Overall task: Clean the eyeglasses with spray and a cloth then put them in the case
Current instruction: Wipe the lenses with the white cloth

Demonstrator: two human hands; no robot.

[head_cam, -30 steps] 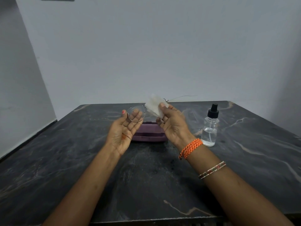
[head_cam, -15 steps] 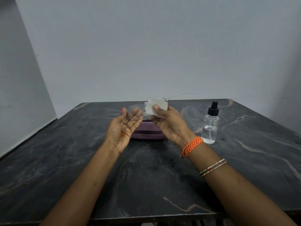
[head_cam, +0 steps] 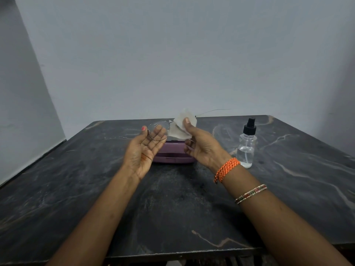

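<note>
Thin wire-framed eyeglasses (head_cam: 158, 129) are held up above the table. My left hand (head_cam: 144, 150) grips the left lens at its rim, fingers behind the glass. My right hand (head_cam: 201, 146) pinches a white cloth (head_cam: 180, 129) around the right lens, which the cloth hides. One temple arm sticks out to the right past the cloth. The purple case (head_cam: 172, 156) lies shut on the table behind and between my hands. A clear spray bottle (head_cam: 246, 146) with a black pump top stands upright to the right of my right hand.
The dark marble table (head_cam: 172, 204) runs to a front edge near the bottom of the view. A plain grey wall stands behind it, and another wall closes in on the left.
The cloth has shifted and rubbed over the right lens between my right thumb and fingers. Both hands stay at about the same place above the case.
</note>
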